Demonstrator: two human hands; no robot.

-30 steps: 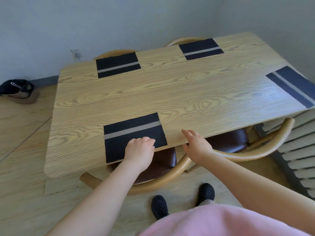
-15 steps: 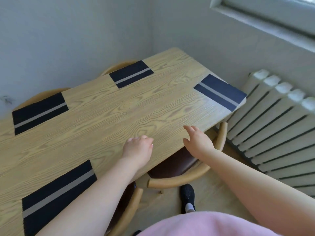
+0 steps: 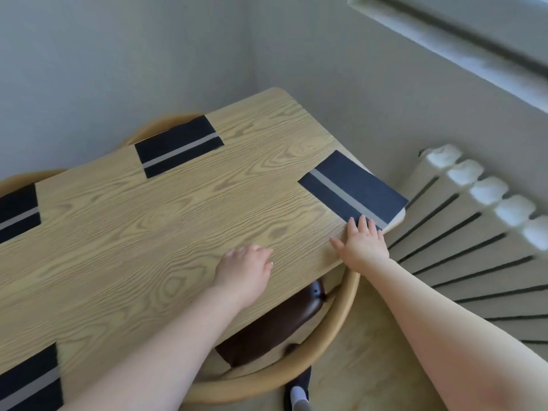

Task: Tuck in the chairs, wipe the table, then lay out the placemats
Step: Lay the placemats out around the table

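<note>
The right hand (image 3: 363, 244) has been moved onto the end placemat (image 3: 353, 189), fingers flat, left hand (image 3: 244, 269) loosely curled, nothing gripped, so it's probably getting straightened.

pale grey walls (image 3: 118, 54) meet in a corner behind the desk. a white ribbed radiator (image 3: 474, 247) stands along the right wall, under a white window sill (image 3: 462, 46). daylight brightens the radiator's top ends. the floor (image 3: 370, 366) is light wood.
</note>
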